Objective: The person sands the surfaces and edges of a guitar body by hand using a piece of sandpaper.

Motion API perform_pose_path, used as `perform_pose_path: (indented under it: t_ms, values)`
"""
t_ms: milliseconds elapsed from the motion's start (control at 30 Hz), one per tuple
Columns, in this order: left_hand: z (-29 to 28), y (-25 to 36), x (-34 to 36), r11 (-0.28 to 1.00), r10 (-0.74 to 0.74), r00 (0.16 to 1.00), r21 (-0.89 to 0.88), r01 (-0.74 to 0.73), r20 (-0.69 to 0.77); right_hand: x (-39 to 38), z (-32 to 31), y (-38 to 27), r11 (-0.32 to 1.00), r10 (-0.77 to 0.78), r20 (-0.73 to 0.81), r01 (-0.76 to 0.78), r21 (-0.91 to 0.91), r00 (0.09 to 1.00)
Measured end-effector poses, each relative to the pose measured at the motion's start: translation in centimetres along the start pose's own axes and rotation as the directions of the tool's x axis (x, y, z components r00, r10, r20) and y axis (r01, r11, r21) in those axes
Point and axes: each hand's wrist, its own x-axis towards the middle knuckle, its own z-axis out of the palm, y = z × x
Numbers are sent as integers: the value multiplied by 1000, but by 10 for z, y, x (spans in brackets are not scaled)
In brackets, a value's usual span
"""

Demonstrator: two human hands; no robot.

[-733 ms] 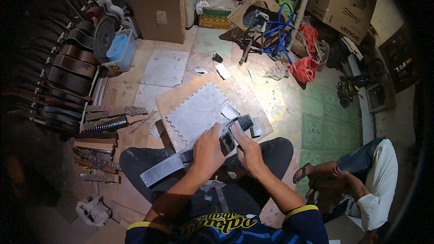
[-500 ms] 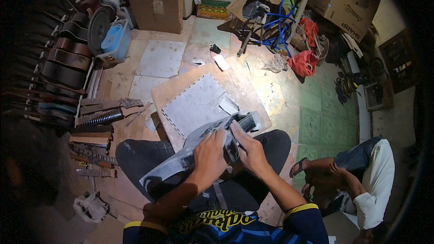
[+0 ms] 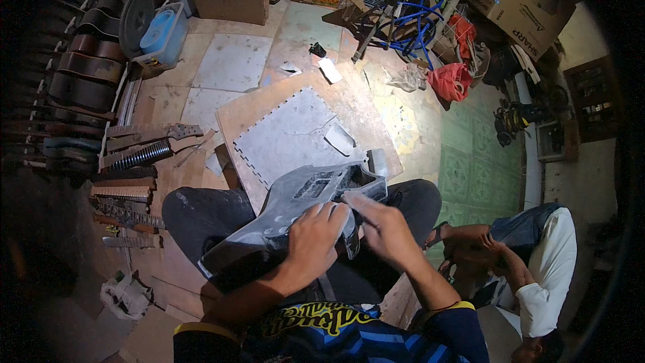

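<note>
A grey, dusty electric guitar body (image 3: 302, 187) with cut-out cavities and round holes rests tilted across my lap. My left hand (image 3: 314, 242) grips its near edge, fingers curled over the face. My right hand (image 3: 386, 228) is closed against the cutaway at the body's right end, fingertips pointing left close to my left fingers. Whatever may be under the right fingers is hidden, and that hand is slightly blurred. Just beyond the body, a curled pale sheet (image 3: 340, 140) lies on a light mat (image 3: 282, 136) with a toothed edge.
The mat lies on a wooden board (image 3: 366, 117). Guitar necks (image 3: 138, 154) lie at left, near racked guitar bodies (image 3: 84, 87). Ahead are a blue hose (image 3: 422, 27), a red bag (image 3: 449, 82) and a cardboard box (image 3: 521, 3). Another person (image 3: 547, 262) sits at right.
The guitar body has turned so that more of its face and cavities shows. My right hand has shifted right and lower along the cutaway; my left hand still grips the near edge.
</note>
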Motion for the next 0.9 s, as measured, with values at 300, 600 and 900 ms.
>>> perform_pose_path:
  t_ms: [300,600,900]
  values:
    - [-5,-9,-2,1000,-15,998,4,15,-58,-1,13,24,995,-52,-64,46,-88,997]
    - [-9,-16,21,994,-110,988,-18,109,-111,2,38,51,973,203,-238,-223,-60,950]
    - [-22,-15,53,993,-118,984,7,120,-131,34,38,50,957,261,-407,-290,-10,875]
